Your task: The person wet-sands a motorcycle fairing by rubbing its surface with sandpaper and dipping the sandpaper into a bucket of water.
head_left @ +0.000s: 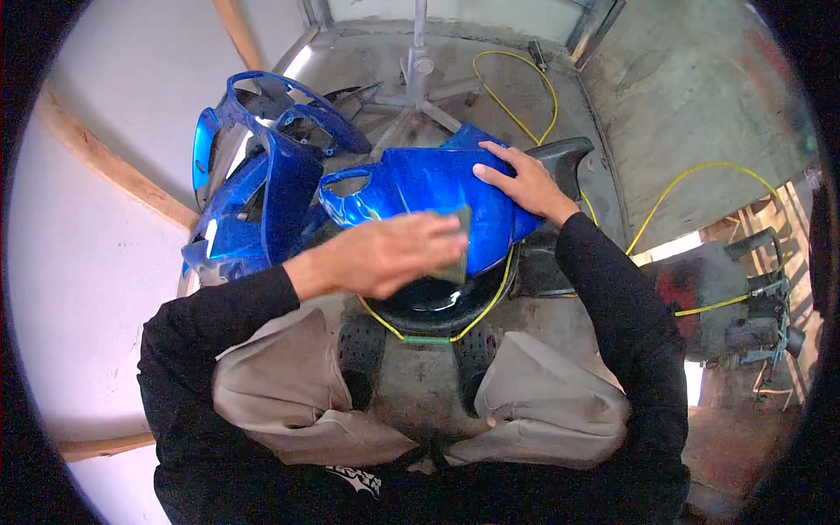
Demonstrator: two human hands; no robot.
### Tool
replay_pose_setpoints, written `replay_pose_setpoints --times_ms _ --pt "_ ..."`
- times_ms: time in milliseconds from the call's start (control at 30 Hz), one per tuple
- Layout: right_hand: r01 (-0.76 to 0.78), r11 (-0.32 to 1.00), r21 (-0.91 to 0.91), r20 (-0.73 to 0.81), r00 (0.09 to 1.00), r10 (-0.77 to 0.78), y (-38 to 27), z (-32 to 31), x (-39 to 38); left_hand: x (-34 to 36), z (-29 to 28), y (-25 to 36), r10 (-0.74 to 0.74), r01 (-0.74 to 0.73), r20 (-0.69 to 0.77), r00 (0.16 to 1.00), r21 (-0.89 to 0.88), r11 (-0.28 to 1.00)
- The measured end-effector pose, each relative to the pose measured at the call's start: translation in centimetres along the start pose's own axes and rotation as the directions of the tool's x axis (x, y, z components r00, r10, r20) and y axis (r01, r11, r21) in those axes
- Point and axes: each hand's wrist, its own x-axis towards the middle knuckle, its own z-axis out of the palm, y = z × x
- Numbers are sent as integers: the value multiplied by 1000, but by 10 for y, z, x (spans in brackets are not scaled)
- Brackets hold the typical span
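A glossy blue vehicle body panel (429,179) lies in front of me, over a round black tub (420,319) with a shiny reflection in it. My left hand (389,254) is closed on a thin grey-green scuff pad (457,249), which is at the panel's near face. Motion blurs this hand a little, and its grip on the pad is partly hidden. On the panel's upper right part rests my right hand (525,184), fingers stretched out and thumb apart, lying flat on the surface.
More blue body panels (271,175) stand at the left, close to the white wall. A grey metal stand (420,79) rises behind. Yellow hose (700,171) loops over the floor toward a compressor-like machine (717,302) at the right. Black plastic parts (564,162) lie beside the panel.
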Motion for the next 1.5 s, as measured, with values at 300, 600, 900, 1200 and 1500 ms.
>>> replay_pose_setpoints --times_ms 300,600,900,1200,1500 --pt "-54 998 25 58 997 53 3 -3 6 -7 -1 0 -80 87 -81 993 83 993" --pt "-82 996 34 85 993 79 -2 -7 8 -6 -8 -16 -191 212 -167 967 115 970" --pt "-50 999 2 22 999 50 -5 -6 -2 0 -12 -9 60 -61 22 998 69 996" --pt "22 998 -51 -30 999 -24 -3 -2 -6 10 1 13 179 -188 137 974 54 981" --pt "64 996 -67 -62 996 -69 0 2 -8 3 -7 -9 -218 230 -101 971 123 965"
